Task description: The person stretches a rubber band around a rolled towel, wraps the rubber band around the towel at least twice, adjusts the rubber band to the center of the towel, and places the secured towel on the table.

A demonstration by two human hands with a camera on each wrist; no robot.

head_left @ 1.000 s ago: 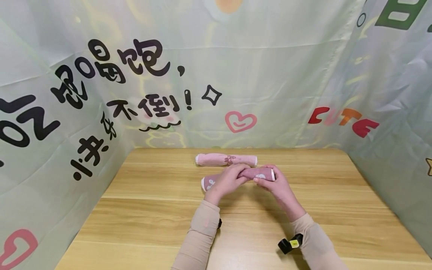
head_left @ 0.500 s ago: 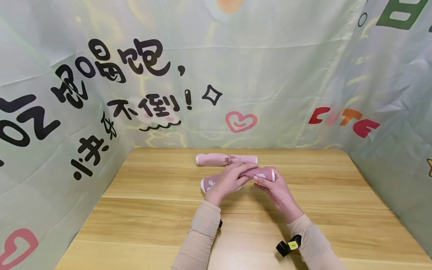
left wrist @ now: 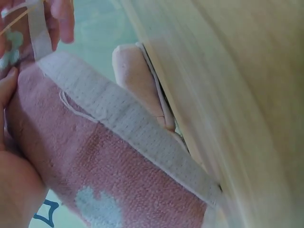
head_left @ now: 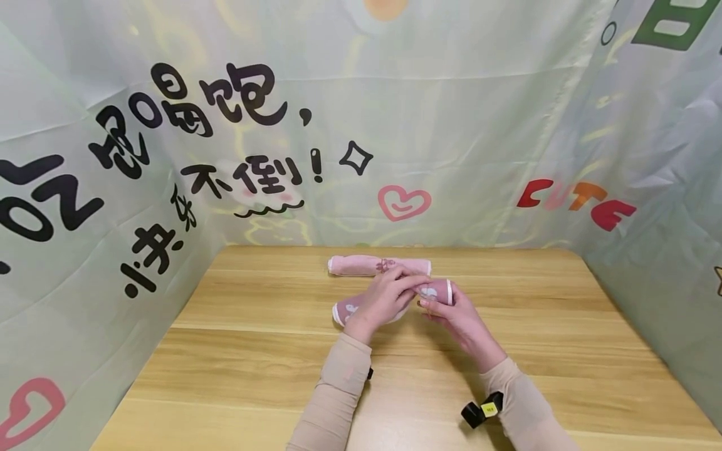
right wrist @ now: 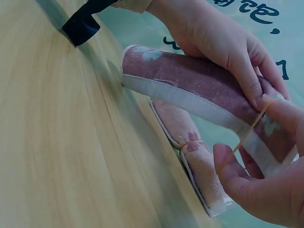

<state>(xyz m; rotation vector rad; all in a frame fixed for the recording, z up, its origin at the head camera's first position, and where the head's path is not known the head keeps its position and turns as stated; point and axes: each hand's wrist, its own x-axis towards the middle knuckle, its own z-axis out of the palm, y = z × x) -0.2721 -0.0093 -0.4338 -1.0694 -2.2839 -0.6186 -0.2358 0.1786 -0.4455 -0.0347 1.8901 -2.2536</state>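
Note:
A mauve rolled towel [head_left: 437,292] with white edging and pale motifs slants above the table, its right end higher than its left. My left hand [head_left: 385,299] grips it around the middle. At the right end is my right hand [head_left: 465,322], with a thin yellow rubber band [right wrist: 243,136] stretched between thumb and finger across the roll, as the right wrist view shows. Fingertips of both hands nearly meet there. In the left wrist view the towel's white hem [left wrist: 118,118] runs along its length. The right hand's far fingers are partly hidden behind the towel.
Behind the hands lies a pink rolled towel [head_left: 358,265], a band around its middle [right wrist: 190,143]. The wooden table [head_left: 237,363] ends at printed cloth walls [head_left: 462,125]. A black wrist camera [head_left: 479,410] juts from the right sleeve, near the tabletop.
The towel's right end has shifted slightly left, and its left end a little left and down. My left fingers now reach further right along the roll. The pink towel has stayed put.

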